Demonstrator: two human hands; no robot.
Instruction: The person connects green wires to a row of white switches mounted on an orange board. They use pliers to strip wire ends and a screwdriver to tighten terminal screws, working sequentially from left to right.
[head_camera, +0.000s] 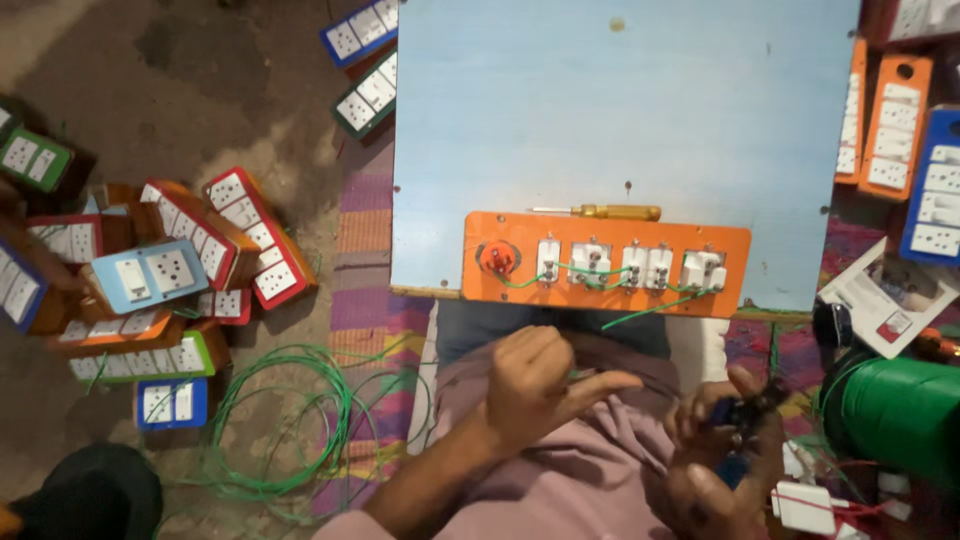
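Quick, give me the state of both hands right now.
Left hand: closed, pinching the thin green wire.
Right hand: closed on a small dark tool.

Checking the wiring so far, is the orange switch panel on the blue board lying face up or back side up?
Back side up: the orange panel shows terminals and green wire linking them.

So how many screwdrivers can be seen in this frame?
1. A yellow-handled screwdriver lies on the light blue board, just above the orange switch panel. Others may be hidden among the clutter at the right edge.
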